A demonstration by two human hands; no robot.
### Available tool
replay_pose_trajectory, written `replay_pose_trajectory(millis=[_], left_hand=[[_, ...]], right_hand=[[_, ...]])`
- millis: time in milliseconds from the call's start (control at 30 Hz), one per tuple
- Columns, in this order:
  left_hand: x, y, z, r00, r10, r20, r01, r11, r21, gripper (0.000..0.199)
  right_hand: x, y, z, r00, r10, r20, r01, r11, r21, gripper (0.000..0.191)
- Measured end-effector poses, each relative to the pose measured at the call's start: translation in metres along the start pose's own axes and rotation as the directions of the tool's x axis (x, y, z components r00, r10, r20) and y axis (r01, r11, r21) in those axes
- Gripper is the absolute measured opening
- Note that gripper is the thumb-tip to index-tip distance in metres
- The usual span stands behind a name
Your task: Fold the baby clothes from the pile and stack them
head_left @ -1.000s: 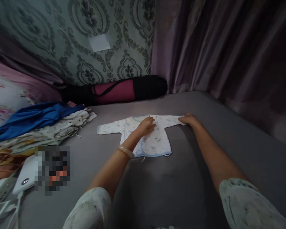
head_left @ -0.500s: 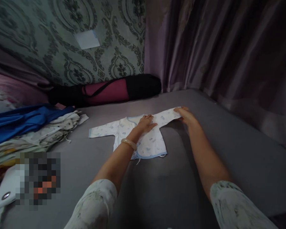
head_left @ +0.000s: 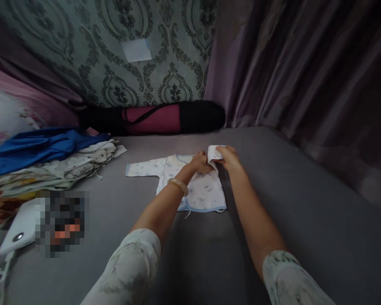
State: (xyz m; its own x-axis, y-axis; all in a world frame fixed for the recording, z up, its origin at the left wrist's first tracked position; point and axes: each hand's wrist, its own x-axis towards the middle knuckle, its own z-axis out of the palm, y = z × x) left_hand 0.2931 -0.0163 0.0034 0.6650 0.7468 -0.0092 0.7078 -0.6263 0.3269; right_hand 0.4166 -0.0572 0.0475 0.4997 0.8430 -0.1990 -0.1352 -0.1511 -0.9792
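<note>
A small white baby shirt (head_left: 206, 192) with pale blue prints, blue edging and thin ties lies spread on the grey bed surface. My left hand (head_left: 203, 162) rests on its upper part near the shoulder, fingers laid on the cloth; part of that hand is hidden by the raised sleeve. Between the fingers and thumb of my right hand (head_left: 230, 157) is the end of the right-side sleeve (head_left: 214, 152), lifted and bent back toward the body of the shirt. The other sleeve (head_left: 142, 168) lies stretched out flat to the left. A pale bangle circles my left wrist.
A long black and maroon bag (head_left: 155, 118) lies along the patterned wall. At left are a blue cloth (head_left: 51, 146), a pile of light clothes (head_left: 79, 163) and a white device (head_left: 23, 228) with a cable, beside a blurred-out patch. Purple curtains (head_left: 257, 63) hang at right.
My right hand has moved left with the sleeve end, so the sleeve now folds back instead of reaching outward. My left hand stays on the shirt. The view has shifted slightly.
</note>
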Motion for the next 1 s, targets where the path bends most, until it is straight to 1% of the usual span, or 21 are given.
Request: replay_pose_trajectory(millis=[67,100,200,267,367,433,500,533,567,633,700,767,833,900,933,1000], left_hand=[[-0.010,-0.009,-0.005,0.996,0.004,-0.087,-0.006,1.000,-0.015,0.052],[-0.018,-0.015,-0.008,0.990,-0.011,-0.141,0.009,1.000,-0.019,0.051],[-0.050,-0.037,-0.016,0.957,-0.081,-0.277,0.069,0.996,-0.051,0.048],[-0.075,-0.054,-0.017,0.938,-0.122,-0.325,0.102,0.992,-0.079,0.045],[-0.111,-0.076,-0.011,0.904,-0.191,-0.383,0.164,0.981,-0.101,0.040],[-0.130,-0.085,-0.003,0.885,-0.203,-0.419,0.174,0.979,-0.107,0.038],[-0.143,-0.087,0.006,0.878,-0.172,-0.447,0.143,0.985,-0.099,0.039],[-0.148,-0.086,0.010,0.878,-0.152,-0.454,0.126,0.988,-0.087,0.041],[-0.152,-0.083,0.013,0.880,-0.138,-0.455,0.119,0.990,-0.071,0.043],[-0.158,-0.077,0.018,0.890,-0.140,-0.434,0.137,0.990,-0.037,0.045],[-0.161,-0.070,0.020,0.907,-0.167,-0.388,0.175,0.984,-0.013,0.046],[-0.163,-0.064,0.020,0.921,-0.194,-0.337,0.207,0.978,0.003,0.044],[-0.165,-0.061,0.019,0.927,-0.213,-0.309,0.230,0.973,0.019,0.043],[-0.166,-0.060,0.019,0.926,-0.223,-0.306,0.245,0.969,0.035,0.043],[-0.166,-0.060,0.020,0.924,-0.224,-0.310,0.249,0.968,0.043,0.043],[-0.166,-0.060,0.021,0.922,-0.223,-0.318,0.252,0.966,0.055,0.044]], right_hand=[[-0.006,-0.001,0.006,0.999,0.049,-0.015,-0.049,0.999,0.004,0.006],[-0.009,0.000,0.009,0.998,0.054,-0.025,-0.054,0.999,-0.002,0.007],[-0.011,0.004,0.017,0.999,0.021,-0.031,-0.022,0.999,-0.046,0.011],[-0.011,0.011,0.025,1.000,0.010,-0.020,-0.012,0.996,-0.091,0.012],[-0.011,0.023,0.040,1.000,-0.024,0.003,0.024,0.983,-0.180,0.009],[-0.014,0.031,0.051,0.997,-0.051,0.060,0.063,0.971,-0.232,0.014],[-0.021,0.039,0.060,0.982,-0.080,0.173,0.129,0.948,-0.291,0.021],[-0.024,0.042,0.063,0.965,-0.103,0.242,0.181,0.927,-0.329,0.023],[-0.028,0.045,0.064,0.944,-0.131,0.304,0.245,0.893,-0.377,0.024],[-0.034,0.050,0.064,0.897,-0.189,0.401,0.385,0.779,-0.495,0.029],[-0.038,0.054,0.060,0.851,-0.234,0.470,0.502,0.621,-0.601,0.036],[-0.039,0.058,0.054,0.801,-0.270,0.534,0.596,0.443,-0.670,0.041],[-0.038,0.062,0.047,0.767,-0.297,0.570,0.639,0.267,-0.721,0.045],[-0.033,0.065,0.040,0.766,-0.297,0.570,0.624,0.133,-0.770,0.050],[-0.030,0.066,0.037,0.775,-0.292,0.561,0.607,0.092,-0.790,0.053],[-0.023,0.069,0.031,0.790,-0.278,0.546,0.579,0.045,-0.814,0.059]])
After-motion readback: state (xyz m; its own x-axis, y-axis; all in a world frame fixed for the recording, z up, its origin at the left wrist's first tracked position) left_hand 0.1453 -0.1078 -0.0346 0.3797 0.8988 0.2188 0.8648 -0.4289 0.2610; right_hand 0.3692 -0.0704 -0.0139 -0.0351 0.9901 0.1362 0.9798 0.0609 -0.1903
